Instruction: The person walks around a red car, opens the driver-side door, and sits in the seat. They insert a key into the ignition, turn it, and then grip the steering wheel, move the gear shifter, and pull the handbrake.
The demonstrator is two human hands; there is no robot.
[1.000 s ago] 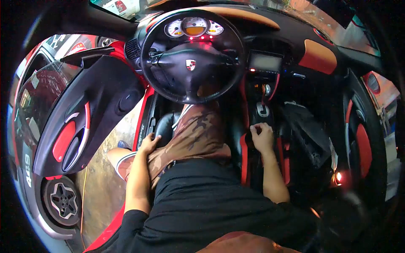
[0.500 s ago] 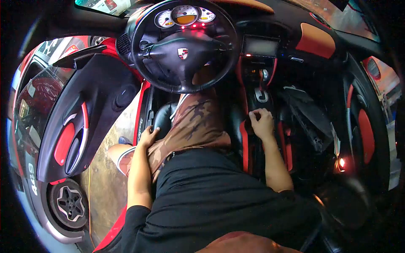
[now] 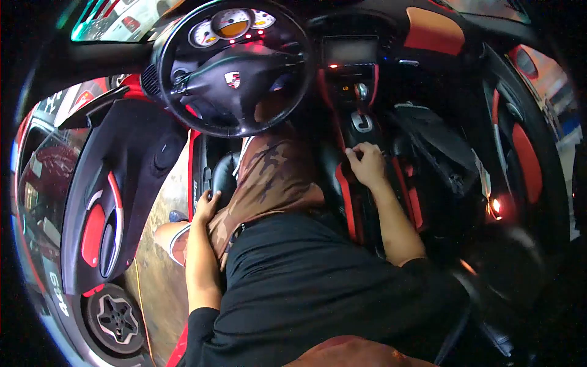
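Observation:
My left hand (image 3: 206, 205) rests low at the outer side of the driver's seat (image 3: 225, 174), beside my thigh in camouflage shorts (image 3: 272, 174). Its thumb and forefinger are apart, with nothing visible between them; the other fingers are partly hidden. My right hand (image 3: 367, 164) is over the centre console, just behind the gear selector (image 3: 362, 122). The fingers bend loosely downward and the thumb stands apart; I see nothing held. Whether the fingertips touch the console cannot be made out. The steering wheel (image 3: 235, 131) stands ahead of my lap, away from both hands.
On the left, the driver's door (image 3: 119, 159) is swung open above a concrete floor (image 3: 162, 287). A yellow cable (image 3: 142, 306) runs along it. A dark bag-like item (image 3: 437, 137) lies on the passenger side, near a lit lamp (image 3: 495, 208). A screen (image 3: 350, 49) sits in the dashboard.
The view has turned, so the steering wheel and dashboard sit further left and higher. My right hand shows its thumb more clearly apart. My left hand stays by the seat's side.

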